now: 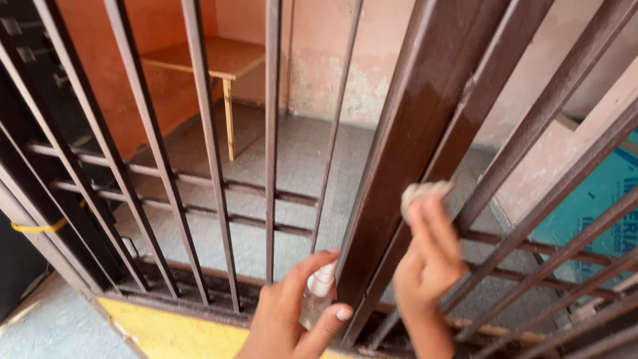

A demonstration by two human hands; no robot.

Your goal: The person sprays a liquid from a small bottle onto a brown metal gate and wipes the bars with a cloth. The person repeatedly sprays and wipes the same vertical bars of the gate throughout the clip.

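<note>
View through a brown-painted metal gate [425, 126] made of flat and square bars, their gloss worn and streaked, with a wide flat upright at centre. My left hand [292, 312] is curled around a small clear spray bottle [318, 296] with a white nozzle, index finger arched over the top and thumb across the front; the bottle stands just beside the foot of the wide upright. My right hand [428, 262] is closed on a small crumpled pale cloth [422, 191], fingers pinched together and pressing the wad against the edge of the same upright, higher up than the bottle. Beyond the bars lies a speckled grey floor [299, 159], rough in texture, bounded by a peach plaster wall [345, 60] with flaked, patchy paint. At upper left a plain wooden table [212, 56] with a slim square leg stands against an orange wall. At lower left a yellow-painted threshold strip [166, 329] runs under the gate. At far right, behind the bars, leans a teal rectangular board [601, 199] bearing darker blue lettering.
</note>
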